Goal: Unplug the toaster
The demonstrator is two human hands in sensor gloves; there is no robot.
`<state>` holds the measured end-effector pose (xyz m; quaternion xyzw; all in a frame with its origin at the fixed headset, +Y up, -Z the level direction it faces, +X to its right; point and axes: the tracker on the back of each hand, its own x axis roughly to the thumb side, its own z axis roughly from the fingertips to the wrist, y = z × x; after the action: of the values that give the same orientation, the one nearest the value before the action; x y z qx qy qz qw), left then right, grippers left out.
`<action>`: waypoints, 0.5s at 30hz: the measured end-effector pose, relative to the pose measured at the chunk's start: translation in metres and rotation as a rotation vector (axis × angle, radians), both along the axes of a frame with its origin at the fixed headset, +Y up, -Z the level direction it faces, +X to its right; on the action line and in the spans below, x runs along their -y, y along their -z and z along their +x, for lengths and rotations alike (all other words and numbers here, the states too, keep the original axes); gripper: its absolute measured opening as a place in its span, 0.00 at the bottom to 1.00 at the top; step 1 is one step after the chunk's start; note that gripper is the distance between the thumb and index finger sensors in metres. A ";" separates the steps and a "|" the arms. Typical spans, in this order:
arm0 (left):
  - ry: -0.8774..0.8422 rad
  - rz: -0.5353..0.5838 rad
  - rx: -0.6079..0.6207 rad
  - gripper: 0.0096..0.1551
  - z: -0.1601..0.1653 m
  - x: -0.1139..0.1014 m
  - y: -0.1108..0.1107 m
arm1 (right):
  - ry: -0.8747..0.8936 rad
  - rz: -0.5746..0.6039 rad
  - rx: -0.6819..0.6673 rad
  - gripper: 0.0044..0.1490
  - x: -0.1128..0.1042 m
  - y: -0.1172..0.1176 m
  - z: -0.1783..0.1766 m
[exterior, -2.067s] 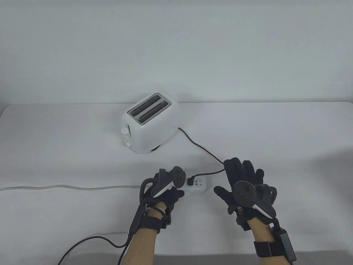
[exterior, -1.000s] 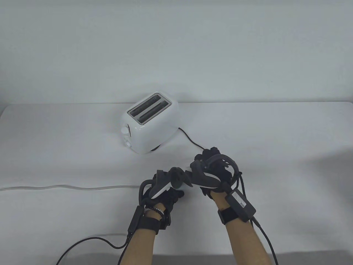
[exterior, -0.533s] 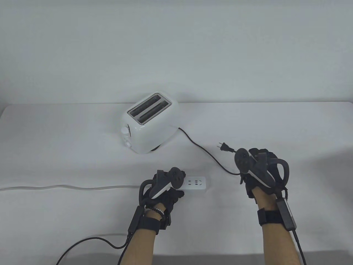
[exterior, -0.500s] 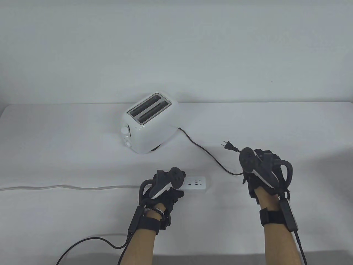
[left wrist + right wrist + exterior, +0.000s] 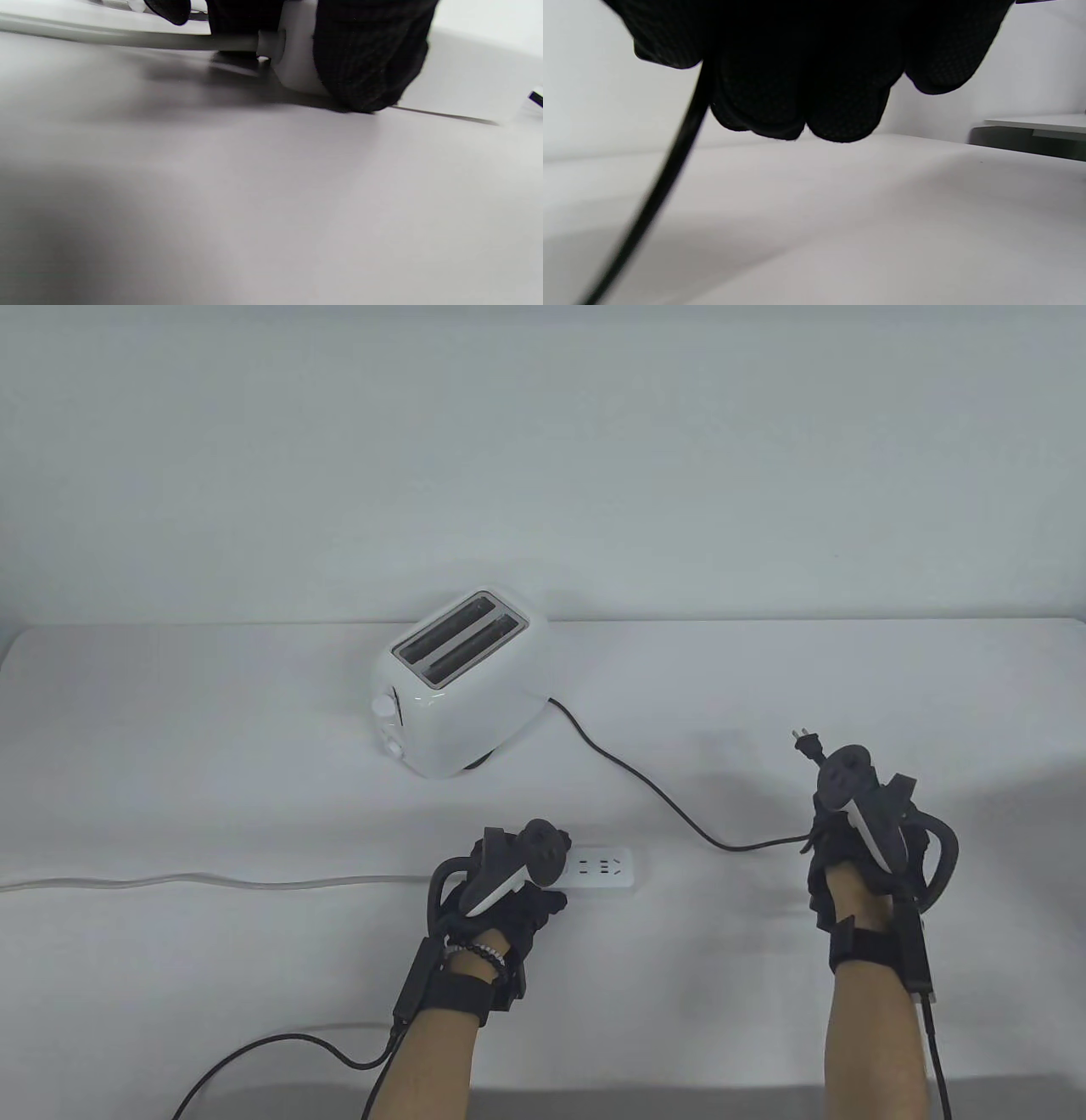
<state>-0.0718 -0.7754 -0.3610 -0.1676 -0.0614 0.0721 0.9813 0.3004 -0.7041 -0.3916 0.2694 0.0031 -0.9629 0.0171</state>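
Note:
A white two-slot toaster [image 5: 454,683] stands at the back middle of the table. Its black cord [image 5: 645,789] runs right to my right hand [image 5: 857,836], which grips the cord just behind the black plug [image 5: 807,743]. The plug is out of the socket, prongs pointing up and left, above the table. In the right wrist view my closed fingers [image 5: 797,76] hold the cord [image 5: 666,178]. My left hand [image 5: 505,891] grips the left end of the white power strip [image 5: 604,871] and holds it on the table; the left wrist view shows the strip [image 5: 297,63] under my fingers.
The strip's grey-white cable [image 5: 212,882] runs left off the table. A black glove cable [image 5: 280,1052] loops at the front left edge. The table [image 5: 848,670] is white, with a white wall behind.
My right hand went to the plug, gripped it, pulled it out of the strip and carried it to the right. The left hand stayed on the strip.

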 end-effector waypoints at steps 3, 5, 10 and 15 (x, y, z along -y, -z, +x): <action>0.000 -0.001 0.003 0.49 0.000 0.000 0.000 | -0.055 -0.058 0.020 0.27 0.019 0.010 0.001; -0.004 -0.003 0.003 0.49 0.000 0.000 0.000 | -0.076 -0.075 0.025 0.27 0.028 0.015 0.000; -0.005 -0.005 0.005 0.49 -0.001 0.000 0.000 | -0.200 -0.129 -0.003 0.27 0.042 0.025 -0.004; -0.005 -0.009 0.007 0.49 -0.001 0.000 0.000 | -0.239 -0.138 -0.025 0.26 0.053 0.028 -0.007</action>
<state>-0.0726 -0.7756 -0.3615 -0.1719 -0.0649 0.0742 0.9802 0.2932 -0.7575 -0.4196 0.2534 -0.0308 -0.9552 0.1501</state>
